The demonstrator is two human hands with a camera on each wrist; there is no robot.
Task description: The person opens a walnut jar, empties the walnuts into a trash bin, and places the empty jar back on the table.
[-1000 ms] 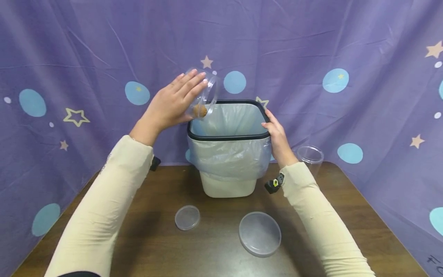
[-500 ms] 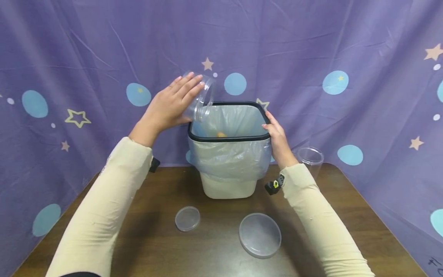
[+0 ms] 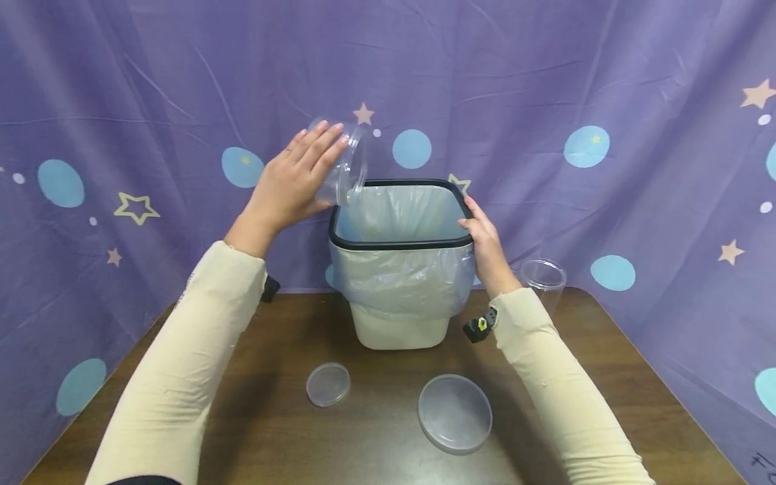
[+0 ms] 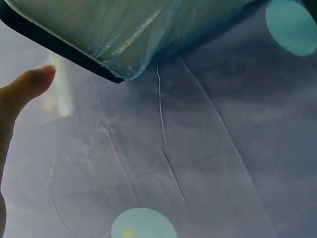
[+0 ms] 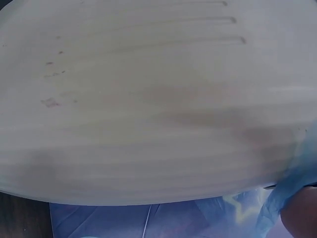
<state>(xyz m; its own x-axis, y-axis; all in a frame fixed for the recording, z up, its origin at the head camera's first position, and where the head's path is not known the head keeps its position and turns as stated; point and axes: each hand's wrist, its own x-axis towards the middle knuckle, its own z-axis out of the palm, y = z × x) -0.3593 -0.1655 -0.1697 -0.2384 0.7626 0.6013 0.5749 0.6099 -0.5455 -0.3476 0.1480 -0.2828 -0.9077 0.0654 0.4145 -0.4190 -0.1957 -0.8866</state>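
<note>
My left hand (image 3: 291,176) holds a clear plastic jar (image 3: 347,165) on its side, mouth toward the bin, at the upper left of the rim. In the left wrist view only my thumb (image 4: 32,84) shows, near the bin's dark rim (image 4: 59,45). The white trash bin (image 3: 400,330) stands upright with a translucent liner bag (image 3: 403,276) folded over its outside. My right hand (image 3: 488,246) grips the black rim at the right side. The bin's pale wall (image 5: 148,109) fills most of the right wrist view. The bottom of the bin's inside is hidden.
A small clear lid (image 3: 328,384) and a larger clear lid (image 3: 455,413) lie on the brown wooden table (image 3: 376,444). Another clear jar (image 3: 544,283) stands behind my right forearm. A purple patterned curtain (image 3: 497,87) hangs close behind the bin.
A round brown piece left the jar and fell into the bin; it is out of sight now. The jar has shifted slightly left. My right hand stays on the rim.
</note>
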